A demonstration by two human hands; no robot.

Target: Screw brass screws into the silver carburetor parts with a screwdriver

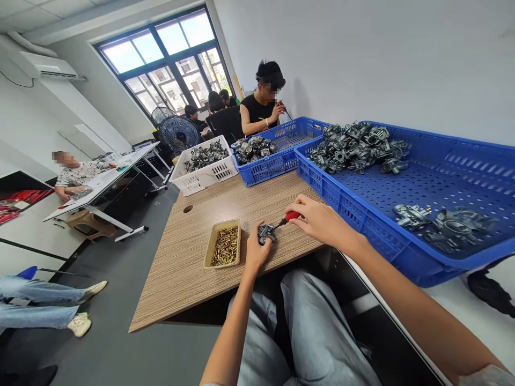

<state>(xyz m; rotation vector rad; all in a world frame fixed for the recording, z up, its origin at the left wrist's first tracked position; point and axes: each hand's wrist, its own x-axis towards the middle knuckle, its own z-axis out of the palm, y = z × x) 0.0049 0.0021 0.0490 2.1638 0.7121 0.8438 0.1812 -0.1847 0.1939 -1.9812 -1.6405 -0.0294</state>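
My left hand point(257, 249) is closed around a small grey metal carburetor point(265, 234), held at the near part of the wooden table. In my right hand point(311, 214) is a screwdriver point(292, 216) with a red and black handle, gripped by the fingers. Its shaft slants down to the left and the tip meets the carburetor; the exact spot of contact is too small to make out. Just left of my left hand stands a beige tub point(206, 257) holding many small brass-coloured parts point(225, 246).
A large blue crate point(341, 206) of carburetors point(358, 145) lies along the right. Behind the table's far edge point(245, 198) stand a smaller blue crate point(265, 174) and a white crate point(193, 185), both with metal parts. A co-worker point(261, 107) sits beyond them.
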